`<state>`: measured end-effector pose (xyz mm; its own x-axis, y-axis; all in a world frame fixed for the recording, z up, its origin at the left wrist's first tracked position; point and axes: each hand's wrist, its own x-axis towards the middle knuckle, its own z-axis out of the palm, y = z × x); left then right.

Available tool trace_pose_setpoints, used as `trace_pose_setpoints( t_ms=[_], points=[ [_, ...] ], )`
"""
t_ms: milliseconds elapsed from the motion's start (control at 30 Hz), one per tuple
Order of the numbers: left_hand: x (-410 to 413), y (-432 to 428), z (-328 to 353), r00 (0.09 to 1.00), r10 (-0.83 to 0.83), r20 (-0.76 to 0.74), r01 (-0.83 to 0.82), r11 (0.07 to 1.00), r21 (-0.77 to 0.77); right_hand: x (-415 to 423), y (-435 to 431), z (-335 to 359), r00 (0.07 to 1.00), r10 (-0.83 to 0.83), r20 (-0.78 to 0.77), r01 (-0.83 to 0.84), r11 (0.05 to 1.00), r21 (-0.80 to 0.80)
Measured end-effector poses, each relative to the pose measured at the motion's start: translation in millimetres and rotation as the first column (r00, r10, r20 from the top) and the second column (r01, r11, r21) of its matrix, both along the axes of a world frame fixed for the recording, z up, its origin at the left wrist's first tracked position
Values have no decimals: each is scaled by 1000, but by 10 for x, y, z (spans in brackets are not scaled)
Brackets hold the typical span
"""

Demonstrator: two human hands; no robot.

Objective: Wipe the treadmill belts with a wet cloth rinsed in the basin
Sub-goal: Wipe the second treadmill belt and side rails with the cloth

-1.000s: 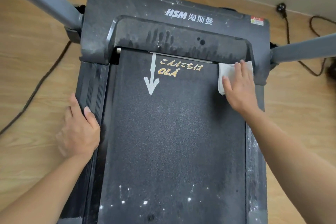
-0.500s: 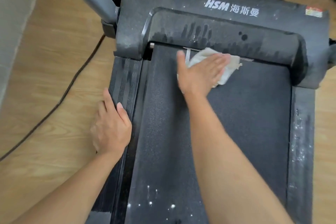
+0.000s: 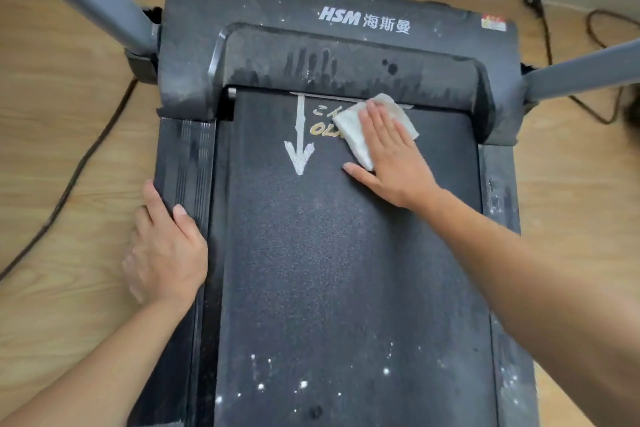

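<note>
Upper centre of the frame: white cloth (image 3: 351, 128) flat on the treadmill belt (image 3: 346, 288), just below the dusty motor cover (image 3: 277, 0), covering part of the yellow lettering beside the white arrow (image 3: 299, 152). Pressed down under the right hand (image 3: 391, 156), fingers (image 3: 375, 121) straight and close together, thumb out to the left on the belt. At left centre, left hand (image 3: 166, 250) resting on the side rail (image 3: 187, 156), thumb on top, fingers relaxed along the outer edge.

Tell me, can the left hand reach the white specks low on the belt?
Probably yes: the left hand rests on the side rail beside the belt, and nothing lies between it and the white specks.
</note>
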<state>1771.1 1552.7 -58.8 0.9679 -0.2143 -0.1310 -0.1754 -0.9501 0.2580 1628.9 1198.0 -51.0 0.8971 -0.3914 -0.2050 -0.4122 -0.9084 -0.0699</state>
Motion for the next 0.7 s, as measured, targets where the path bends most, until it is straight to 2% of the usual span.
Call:
trace_pose_setpoints(
  t_ms=[67, 167, 267, 300, 367, 433, 533, 633, 700],
  points=[
    [13, 14, -16, 1000, 6, 1, -6, 1000, -5, -457, -239, 30, 963, -268, -3, 268, 963, 24],
    [7, 11, -24, 1000, -5, -12, 4, 1000, -20, -717, -332, 37, 809, -586, 44, 582, 809, 79],
    [14, 1, -14, 1000, 1, -4, -1, 1000, -14, -200, -26, -2, 595, -802, 63, 780, 594, 197],
    [18, 5, -16, 1000, -2, -11, 1, 1000, -18, 41, 159, -26, 572, -817, 68, 792, 572, 216],
    [31, 12, -22, 1000, 0, -21, 0, 1000, -30, 536, 602, -74, 663, -743, 94, 716, 666, 209],
    [31, 12, -32, 1000, 5, -21, -6, 999, -37, 967, 1098, -95, 794, -593, 137, 566, 802, 191],
    [29, 30, -59, 1000, 3, -9, -4, 998, -62, 1290, 1803, -121, 925, -343, 164, 318, 934, 161],
    [27, 42, -30, 999, 4, -42, -9, 994, -113, 1168, 2101, -139, 992, -51, 119, 38, 994, 102],
    [17, 56, 33, 998, 0, -60, -7, 993, -121, 943, 1993, -103, 981, 168, 93, -175, 982, 73]
  ],
)
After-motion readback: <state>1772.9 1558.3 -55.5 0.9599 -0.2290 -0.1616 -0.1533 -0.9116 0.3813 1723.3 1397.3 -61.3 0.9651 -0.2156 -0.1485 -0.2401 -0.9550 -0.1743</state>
